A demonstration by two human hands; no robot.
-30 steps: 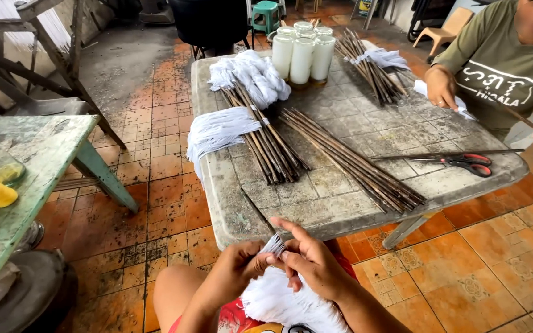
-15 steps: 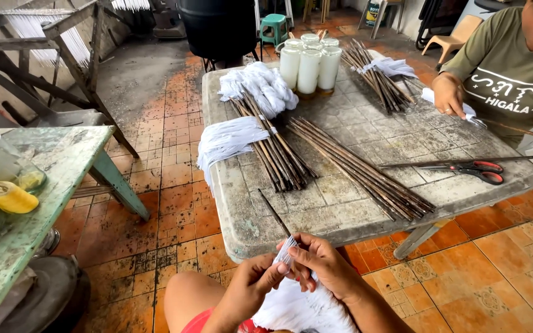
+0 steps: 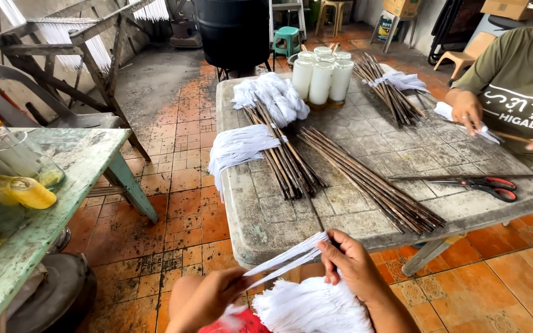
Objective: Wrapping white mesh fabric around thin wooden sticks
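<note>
White paper strips (image 3: 285, 262) stretch taut between both hands just off the table's near edge (image 3: 279, 243); right hand (image 3: 350, 265) pinches the upper end, left hand (image 3: 214, 299) grips the lower, axis slanting up-right.

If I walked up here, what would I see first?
Probably the dark sticks spread across the grey table, some wrapped in white strips. Close up, the left hand and right hand pull a white strip tight. Red scissors lie at the table's right edge.
</note>
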